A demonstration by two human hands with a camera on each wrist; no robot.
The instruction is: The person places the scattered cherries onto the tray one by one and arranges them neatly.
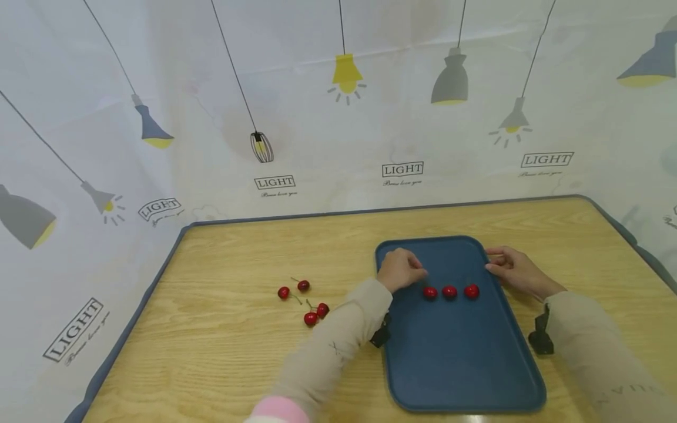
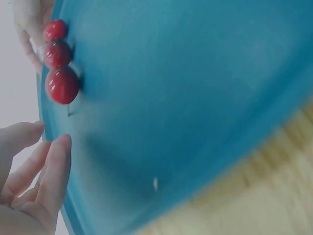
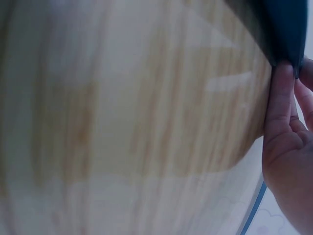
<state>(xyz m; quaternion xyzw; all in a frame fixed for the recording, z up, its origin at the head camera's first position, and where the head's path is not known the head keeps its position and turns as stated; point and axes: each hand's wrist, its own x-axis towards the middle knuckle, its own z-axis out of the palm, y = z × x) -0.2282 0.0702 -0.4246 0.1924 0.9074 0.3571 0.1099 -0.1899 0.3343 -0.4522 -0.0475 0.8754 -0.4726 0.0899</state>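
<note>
A blue tray (image 1: pixel 455 352) lies on the wooden table, with three red cherries (image 1: pixel 449 292) in a row across it. Just left of that row my left hand (image 1: pixel 400 269) hovers over the tray. In the left wrist view a small gap parts the thumb from the fingers (image 2: pixel 56 169), and nothing shows between them. At the tray's right edge, my right hand (image 1: pixel 515 270) pinches the rim, thumb on one side and fingers below, as the right wrist view shows. The leftmost cherry of the row (image 2: pixel 62 85) has a short stem at its base.
Several cherries (image 1: pixel 311 318) with stems lie on the table (image 1: pixel 211 352) left of the tray, close to my left sleeve (image 1: pixel 338 346). A white curtain (image 1: pixel 317 135) printed with lamps hangs behind the table's far edge.
</note>
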